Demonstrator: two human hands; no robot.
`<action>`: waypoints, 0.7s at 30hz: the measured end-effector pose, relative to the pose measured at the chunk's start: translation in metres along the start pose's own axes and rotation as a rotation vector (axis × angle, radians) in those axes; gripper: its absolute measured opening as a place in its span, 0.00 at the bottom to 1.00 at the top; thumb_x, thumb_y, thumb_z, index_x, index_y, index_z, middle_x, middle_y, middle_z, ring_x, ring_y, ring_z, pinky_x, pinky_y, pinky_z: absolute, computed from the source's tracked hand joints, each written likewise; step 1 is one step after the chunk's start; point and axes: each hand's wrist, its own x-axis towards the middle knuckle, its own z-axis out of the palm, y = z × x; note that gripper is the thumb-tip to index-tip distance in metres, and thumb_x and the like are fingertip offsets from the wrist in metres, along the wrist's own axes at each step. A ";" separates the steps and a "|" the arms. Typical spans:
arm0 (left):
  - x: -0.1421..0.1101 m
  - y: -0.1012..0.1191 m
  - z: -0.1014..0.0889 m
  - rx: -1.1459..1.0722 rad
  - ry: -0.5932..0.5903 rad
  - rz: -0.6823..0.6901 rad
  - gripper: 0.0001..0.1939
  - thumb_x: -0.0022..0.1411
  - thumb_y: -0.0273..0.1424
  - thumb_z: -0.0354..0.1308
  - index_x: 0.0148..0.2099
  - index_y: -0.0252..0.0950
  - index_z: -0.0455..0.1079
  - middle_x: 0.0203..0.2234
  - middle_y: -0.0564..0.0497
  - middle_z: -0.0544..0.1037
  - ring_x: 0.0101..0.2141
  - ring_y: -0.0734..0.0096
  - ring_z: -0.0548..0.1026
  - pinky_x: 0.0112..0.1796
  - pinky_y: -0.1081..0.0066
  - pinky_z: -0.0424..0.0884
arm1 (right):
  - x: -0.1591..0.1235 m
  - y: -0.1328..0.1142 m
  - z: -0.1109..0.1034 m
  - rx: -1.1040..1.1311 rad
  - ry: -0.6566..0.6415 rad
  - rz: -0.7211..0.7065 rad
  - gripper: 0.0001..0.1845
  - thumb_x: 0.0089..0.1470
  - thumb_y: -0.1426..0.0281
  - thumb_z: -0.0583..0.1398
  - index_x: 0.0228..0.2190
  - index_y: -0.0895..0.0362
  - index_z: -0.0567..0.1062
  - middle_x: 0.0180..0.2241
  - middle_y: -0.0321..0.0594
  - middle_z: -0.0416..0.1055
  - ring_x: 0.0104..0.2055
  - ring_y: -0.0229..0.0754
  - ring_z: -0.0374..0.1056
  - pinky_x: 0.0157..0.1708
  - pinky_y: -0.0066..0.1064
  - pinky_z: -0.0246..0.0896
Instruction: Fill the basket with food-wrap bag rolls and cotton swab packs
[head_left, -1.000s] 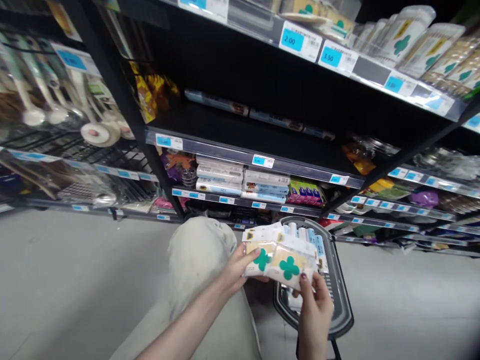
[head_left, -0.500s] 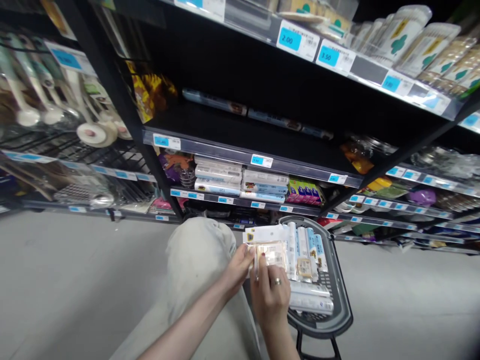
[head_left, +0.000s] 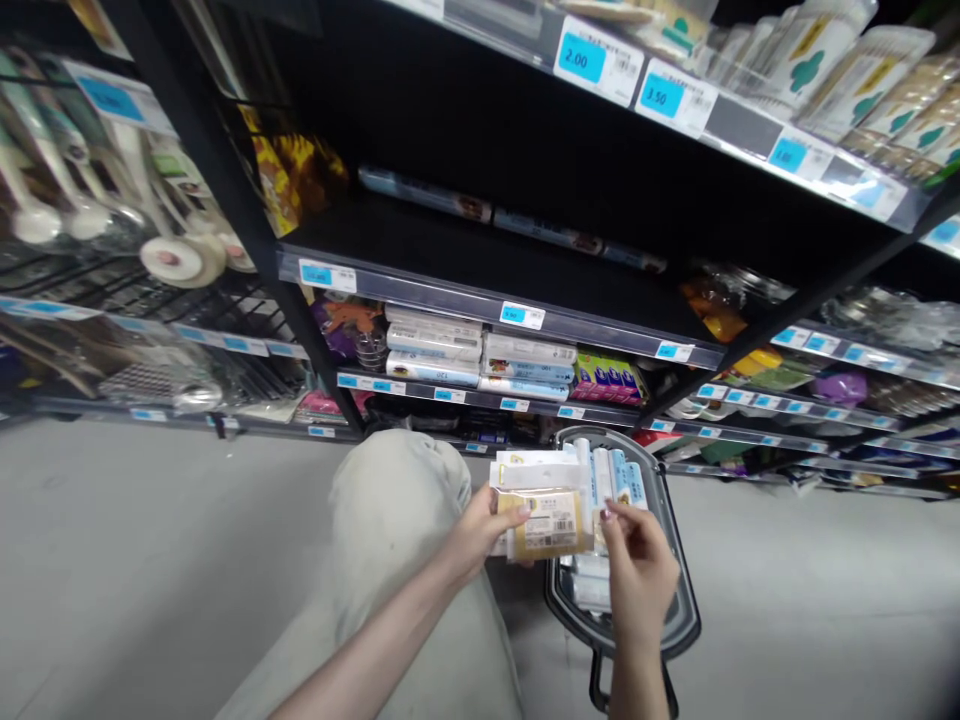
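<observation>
Has white ladles (head_left: 34, 222) hanging at the left, then a yellow package (head_left: 281, 180) on the far shelving, then white and blue rolls (head_left: 435, 343) stacked on a low shelf. Grips with the left hand (head_left: 480, 528), closed with the thumb across the front face, at least two flat packets (head_left: 551, 525), overlapping, near the middle. Holds these above the left side of a grey basket (head_left: 675, 525), not yet laid in it. Already has slim rolls (head_left: 604, 475) lying inside, at both the far and the near parts. Looks partway along, then: done with those rolls, not with the packets. Gives no sign of how much is left beyond them. Curls the right hand (head_left: 643, 560), with thumb and fingertips drawn close, just right of the packets; cannot tell whether pinching anything. Shows clear packs (head_left: 814, 70) with green marks at the upper right.
</observation>
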 end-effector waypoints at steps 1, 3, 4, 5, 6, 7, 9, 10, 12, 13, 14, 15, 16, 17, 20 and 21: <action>-0.001 0.000 0.000 0.007 -0.013 -0.006 0.31 0.42 0.37 0.70 0.47 0.33 0.63 0.34 0.43 0.79 0.27 0.58 0.78 0.19 0.68 0.73 | 0.006 0.004 -0.004 0.055 -0.016 0.113 0.11 0.49 0.64 0.62 0.35 0.56 0.73 0.24 0.34 0.66 0.23 0.35 0.61 0.23 0.27 0.57; -0.002 0.001 0.000 0.012 -0.038 -0.016 0.33 0.42 0.37 0.70 0.48 0.33 0.62 0.36 0.43 0.79 0.25 0.60 0.77 0.18 0.68 0.73 | 0.015 0.009 -0.008 0.184 -0.156 0.281 0.19 0.44 0.60 0.65 0.37 0.57 0.72 0.24 0.34 0.66 0.22 0.35 0.61 0.22 0.27 0.58; -0.002 0.001 0.000 0.010 -0.048 -0.017 0.33 0.42 0.37 0.69 0.49 0.34 0.62 0.36 0.42 0.78 0.25 0.60 0.77 0.17 0.68 0.73 | 0.016 0.010 -0.007 0.245 -0.233 0.335 0.20 0.42 0.59 0.66 0.35 0.57 0.72 0.23 0.34 0.66 0.22 0.35 0.61 0.22 0.27 0.58; -0.001 0.001 0.000 0.008 -0.054 -0.015 0.32 0.43 0.37 0.69 0.49 0.34 0.62 0.36 0.43 0.78 0.25 0.61 0.77 0.17 0.69 0.73 | 0.016 0.011 -0.006 0.293 -0.285 0.375 0.20 0.40 0.59 0.67 0.33 0.57 0.72 0.23 0.34 0.67 0.22 0.35 0.61 0.22 0.27 0.58; -0.001 0.000 0.000 0.008 -0.055 -0.016 0.32 0.44 0.36 0.69 0.49 0.34 0.62 0.36 0.43 0.78 0.25 0.61 0.77 0.17 0.69 0.73 | 0.015 0.012 -0.004 0.330 -0.313 0.405 0.20 0.39 0.58 0.67 0.31 0.57 0.71 0.22 0.34 0.67 0.22 0.35 0.61 0.22 0.26 0.57; -0.001 0.000 0.000 0.009 -0.052 -0.019 0.31 0.44 0.36 0.68 0.49 0.34 0.62 0.36 0.43 0.78 0.25 0.61 0.77 0.17 0.70 0.73 | 0.013 0.012 -0.001 0.358 -0.324 0.428 0.19 0.39 0.58 0.67 0.29 0.57 0.71 0.20 0.34 0.66 0.21 0.34 0.61 0.21 0.25 0.57; 0.000 -0.001 -0.001 0.016 -0.040 -0.030 0.29 0.44 0.36 0.68 0.47 0.34 0.62 0.34 0.44 0.78 0.25 0.61 0.77 0.17 0.69 0.74 | 0.007 0.014 0.003 0.390 -0.328 0.456 0.19 0.38 0.58 0.68 0.26 0.57 0.70 0.19 0.33 0.65 0.21 0.33 0.60 0.21 0.25 0.55; 0.000 -0.001 -0.002 0.021 -0.034 -0.035 0.28 0.44 0.36 0.68 0.46 0.34 0.62 0.33 0.44 0.78 0.25 0.61 0.77 0.17 0.68 0.74 | 0.005 0.015 0.005 0.401 -0.333 0.466 0.19 0.38 0.58 0.68 0.25 0.58 0.71 0.18 0.32 0.65 0.20 0.33 0.59 0.21 0.24 0.55; 0.001 -0.001 -0.002 0.032 -0.022 -0.041 0.28 0.44 0.36 0.69 0.46 0.33 0.62 0.32 0.45 0.78 0.24 0.60 0.77 0.16 0.67 0.74 | 0.001 0.017 0.007 0.422 -0.360 0.477 0.18 0.39 0.58 0.67 0.27 0.58 0.71 0.18 0.32 0.64 0.20 0.33 0.58 0.20 0.24 0.54; 0.001 -0.001 -0.002 0.037 -0.017 -0.042 0.29 0.44 0.36 0.69 0.46 0.33 0.62 0.32 0.45 0.78 0.24 0.60 0.77 0.16 0.67 0.74 | 0.000 0.018 0.007 0.425 -0.373 0.476 0.18 0.40 0.58 0.67 0.28 0.58 0.72 0.18 0.31 0.64 0.20 0.32 0.58 0.20 0.24 0.53; 0.001 -0.001 -0.001 0.040 -0.009 -0.041 0.29 0.44 0.37 0.68 0.46 0.33 0.62 0.32 0.45 0.78 0.24 0.60 0.77 0.16 0.67 0.74 | -0.001 0.018 0.008 0.422 -0.386 0.470 0.18 0.41 0.58 0.66 0.29 0.58 0.72 0.18 0.31 0.65 0.20 0.32 0.58 0.20 0.23 0.53; 0.001 -0.001 -0.001 0.041 0.001 -0.039 0.29 0.45 0.37 0.68 0.47 0.33 0.62 0.32 0.45 0.78 0.24 0.60 0.77 0.16 0.67 0.73 | -0.002 0.017 0.008 0.414 -0.397 0.460 0.17 0.42 0.58 0.66 0.29 0.58 0.72 0.19 0.32 0.65 0.20 0.32 0.58 0.20 0.23 0.53; 0.001 -0.001 0.000 0.040 0.013 -0.037 0.29 0.45 0.38 0.68 0.47 0.33 0.62 0.32 0.45 0.78 0.23 0.60 0.77 0.15 0.68 0.73 | -0.004 0.016 0.007 0.405 -0.403 0.450 0.17 0.43 0.58 0.65 0.29 0.58 0.72 0.19 0.32 0.65 0.20 0.32 0.58 0.20 0.23 0.53; 0.001 -0.001 0.001 0.038 0.028 -0.036 0.29 0.46 0.39 0.67 0.47 0.33 0.62 0.31 0.45 0.78 0.23 0.61 0.77 0.15 0.68 0.73 | -0.005 0.016 0.006 0.399 -0.403 0.440 0.16 0.44 0.58 0.65 0.28 0.58 0.71 0.19 0.32 0.65 0.20 0.32 0.58 0.20 0.23 0.53; 0.001 0.000 0.002 0.023 0.066 -0.033 0.26 0.49 0.39 0.66 0.46 0.33 0.62 0.29 0.46 0.78 0.22 0.62 0.76 0.14 0.69 0.72 | -0.009 0.025 -0.002 0.387 -0.339 0.431 0.16 0.44 0.58 0.64 0.28 0.57 0.71 0.19 0.32 0.66 0.20 0.33 0.59 0.19 0.23 0.54; 0.001 0.001 0.001 0.014 0.077 -0.032 0.24 0.50 0.38 0.65 0.45 0.33 0.63 0.29 0.46 0.78 0.22 0.63 0.76 0.14 0.69 0.72 | -0.010 0.032 -0.008 0.376 -0.272 0.438 0.16 0.44 0.58 0.65 0.29 0.57 0.71 0.20 0.33 0.67 0.20 0.33 0.60 0.19 0.23 0.54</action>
